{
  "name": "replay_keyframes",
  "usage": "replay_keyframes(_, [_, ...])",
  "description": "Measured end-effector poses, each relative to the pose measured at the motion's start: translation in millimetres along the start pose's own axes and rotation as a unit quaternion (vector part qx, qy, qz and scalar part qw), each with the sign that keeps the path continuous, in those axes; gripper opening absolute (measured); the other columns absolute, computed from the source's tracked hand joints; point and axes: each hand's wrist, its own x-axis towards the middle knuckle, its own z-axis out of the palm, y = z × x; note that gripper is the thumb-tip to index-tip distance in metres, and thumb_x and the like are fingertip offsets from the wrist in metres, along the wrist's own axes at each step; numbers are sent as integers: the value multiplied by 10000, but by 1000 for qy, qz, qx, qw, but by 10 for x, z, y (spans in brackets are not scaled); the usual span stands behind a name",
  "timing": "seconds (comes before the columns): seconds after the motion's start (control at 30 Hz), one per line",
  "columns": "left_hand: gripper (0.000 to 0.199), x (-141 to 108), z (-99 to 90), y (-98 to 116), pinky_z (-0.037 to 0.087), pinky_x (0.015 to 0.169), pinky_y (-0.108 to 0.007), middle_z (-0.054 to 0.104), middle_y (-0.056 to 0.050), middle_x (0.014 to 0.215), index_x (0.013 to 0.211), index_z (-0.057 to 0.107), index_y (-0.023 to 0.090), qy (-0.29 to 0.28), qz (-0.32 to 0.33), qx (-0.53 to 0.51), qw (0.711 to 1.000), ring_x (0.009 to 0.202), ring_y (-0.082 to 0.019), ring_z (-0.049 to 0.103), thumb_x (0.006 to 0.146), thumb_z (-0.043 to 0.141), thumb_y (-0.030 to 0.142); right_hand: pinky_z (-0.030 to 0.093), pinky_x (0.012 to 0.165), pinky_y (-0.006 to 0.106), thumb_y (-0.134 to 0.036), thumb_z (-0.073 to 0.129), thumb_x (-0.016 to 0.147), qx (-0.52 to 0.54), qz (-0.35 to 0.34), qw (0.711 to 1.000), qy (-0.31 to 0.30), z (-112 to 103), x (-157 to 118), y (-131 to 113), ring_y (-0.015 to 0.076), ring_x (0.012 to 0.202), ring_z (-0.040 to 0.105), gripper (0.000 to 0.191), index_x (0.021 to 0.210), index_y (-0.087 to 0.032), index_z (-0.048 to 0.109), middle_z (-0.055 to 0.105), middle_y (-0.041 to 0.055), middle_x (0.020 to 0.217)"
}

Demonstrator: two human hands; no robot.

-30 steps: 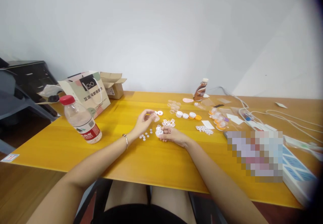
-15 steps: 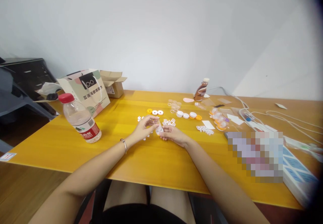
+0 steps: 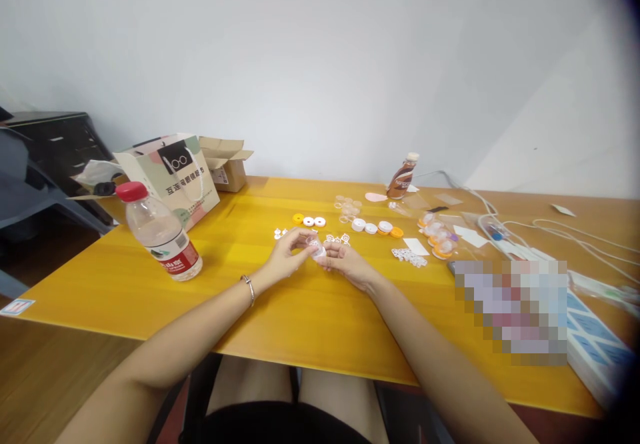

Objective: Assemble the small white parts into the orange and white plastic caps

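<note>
Between my two hands is a small clear and white plastic part [image 3: 317,251], held above the table. My left hand [image 3: 290,255] pinches it from the left, and my right hand [image 3: 345,264] grips it from the right with bent fingers. Just behind the hands lie white flower-shaped pieces [image 3: 345,238], partly covered by my right hand. Small white pieces [image 3: 280,233] sit beyond my left hand. A row of yellow and white round pieces [image 3: 309,221] stands farther back. Clear plastic rings [image 3: 347,205] lie behind that row on the right.
A red-capped water bottle [image 3: 163,234] and a paper bag [image 3: 167,177] stand left, with a cardboard box [image 3: 227,171] behind. To the right are white and orange round pieces [image 3: 377,228], white openwork pieces [image 3: 409,257], a brown drink bottle [image 3: 402,179], cables [image 3: 475,197] and a blurred-out area [image 3: 515,311].
The two hands have drawn slightly closer together around the small plastic part, which now looks more tilted. The view has shifted a little; the things on the table stay put.
</note>
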Motion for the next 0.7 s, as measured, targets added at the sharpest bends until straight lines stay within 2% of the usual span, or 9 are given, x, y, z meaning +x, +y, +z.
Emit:
replay_keyframes(0.23, [226, 4, 18, 17, 480, 755, -283, 604, -68, 907, 892, 560, 146, 47, -20, -32, 998, 812, -140, 587, 724, 607, 289, 396, 606, 235, -324, 691, 609, -33, -62, 997, 43, 113, 17, 15, 92, 615, 491, 306, 866, -188, 597, 588, -6, 726])
replay_keyframes(0.37, [245, 19, -17, 38, 478, 760, -297, 612, -73, 940, 897, 573, 151, 47, -31, -38, 998, 835, -154, 583, 710, 617, 305, 402, 618, 254, -369, 654, 645, -65, -80, 994, 46, 176, -20, -28, 113, 630, 498, 322, 915, -202, 601, 579, -5, 712])
replay_keyframes(0.6, [254, 42, -118, 206, 454, 816, -297, 622, -75, 932, 953, 575, 153, -32, -28, -107, 993, 872, -156, 588, 752, 579, 309, 404, 592, 253, -414, 612, 691, -71, -90, 993, 2, 160, -51, -29, 108, 573, 485, 251, 794, -185, 620, 555, 2, 647])
replay_keyframes(0.7, [246, 44, -127, 237, 454, 808, -289, 619, -73, 927, 950, 572, 154, -31, -21, -109, 993, 869, -153, 588, 756, 576, 306, 402, 586, 248, -411, 605, 700, -57, -89, 994, 2, 152, -52, -21, 107, 576, 486, 263, 832, -185, 620, 555, 5, 654])
